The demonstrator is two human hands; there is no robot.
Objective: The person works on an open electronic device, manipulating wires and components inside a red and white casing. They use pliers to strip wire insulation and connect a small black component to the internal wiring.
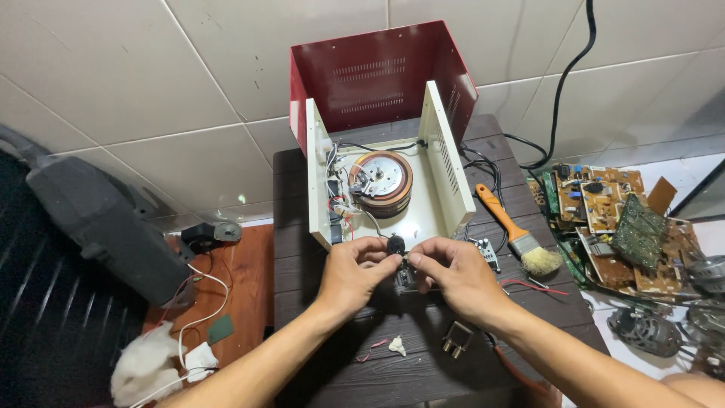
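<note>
My left hand (353,273) and my right hand (453,273) meet over a dark wooden table (325,363). Both pinch a small black round part (396,244) with short wires, held between the fingertips. Just beyond them stands an opened cream metal chassis (442,162) holding a copper-wound ring transformer (383,181) and loose wiring. A dark red vented cover (377,72) stands upright behind the chassis.
An orange-handled paintbrush (517,230) lies to the right of the chassis. A metal plug (456,338) and scraps sit near the table's front. Circuit boards (615,215) and motors (649,330) are piled on the floor at right. A black device (106,223) and white wires lie left.
</note>
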